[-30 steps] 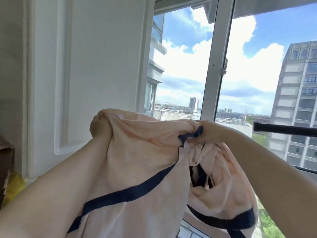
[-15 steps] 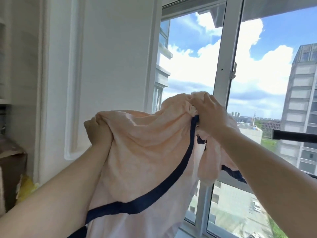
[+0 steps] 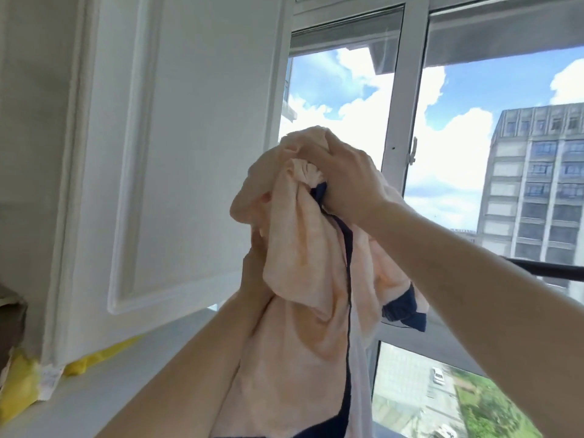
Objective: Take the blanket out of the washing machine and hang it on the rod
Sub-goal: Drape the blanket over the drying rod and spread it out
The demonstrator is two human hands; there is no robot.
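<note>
The peach cloth blanket with navy trim hangs bunched in front of the window, left of the black rod. The right hand clenches its top; the left hand, half-hidden, grips lower folds.

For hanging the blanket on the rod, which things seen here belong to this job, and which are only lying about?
Belonging to the job:
- blanket, pink with dark trim, bunched
- right hand, gripping its top
- left hand, holding it lower, mostly hidden
- rod, black, bare, on the right

Only lying about:
- yellow bag on the sill
- window handle
</note>
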